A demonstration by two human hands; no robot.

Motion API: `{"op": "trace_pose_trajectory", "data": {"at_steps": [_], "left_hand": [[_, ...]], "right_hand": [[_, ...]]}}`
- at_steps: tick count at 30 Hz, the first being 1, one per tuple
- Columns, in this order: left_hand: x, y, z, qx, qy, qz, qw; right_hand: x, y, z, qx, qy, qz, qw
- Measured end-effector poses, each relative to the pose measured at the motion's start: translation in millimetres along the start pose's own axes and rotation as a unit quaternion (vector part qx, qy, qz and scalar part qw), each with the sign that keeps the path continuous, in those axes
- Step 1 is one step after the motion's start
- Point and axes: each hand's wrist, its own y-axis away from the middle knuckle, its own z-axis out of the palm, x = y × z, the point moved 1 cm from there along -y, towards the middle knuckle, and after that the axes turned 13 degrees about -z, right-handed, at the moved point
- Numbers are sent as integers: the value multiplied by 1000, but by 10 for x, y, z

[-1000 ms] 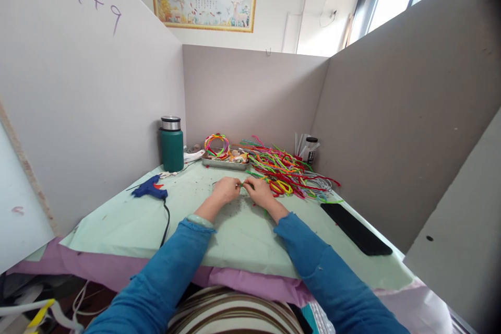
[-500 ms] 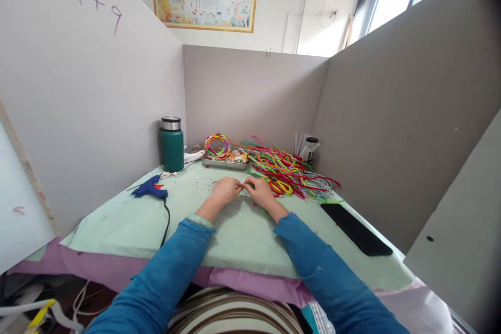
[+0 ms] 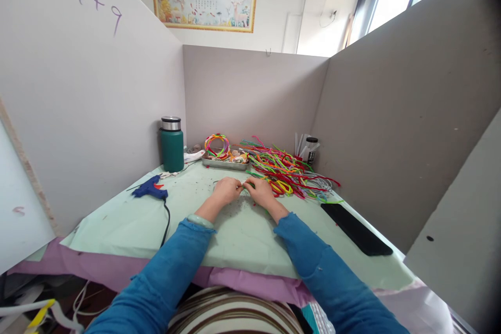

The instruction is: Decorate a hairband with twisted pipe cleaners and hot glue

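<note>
My left hand [image 3: 225, 191] and my right hand [image 3: 260, 191] meet at the middle of the pale green table mat [image 3: 117, 222]. Both have their fingers pinched together on a small green pipe-cleaner piece [image 3: 246, 184] held between them, just above the mat. Most of that piece is hidden by my fingers. A heap of coloured pipe cleaners [image 3: 287, 171] lies just beyond my right hand.
A blue glue gun [image 3: 150, 188] with its black cord lies at the left. A green flask [image 3: 171, 144] stands at the back left beside a metal tray [image 3: 225, 162] with coloured rings [image 3: 216, 144]. A black phone [image 3: 356, 228] lies at the right. Partition walls enclose three sides.
</note>
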Motion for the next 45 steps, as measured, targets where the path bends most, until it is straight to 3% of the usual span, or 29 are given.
{"op": "trace_pose_trajectory", "data": {"at_steps": [19,45], "left_hand": [[0,-2,3,0,-4,-16,1000],[-27,-16,82,-32,-41,17,999]], "right_hand": [[-32,6,-6,-52,19,25,998],[-35,31,30,-117,23,-18,993]]}}
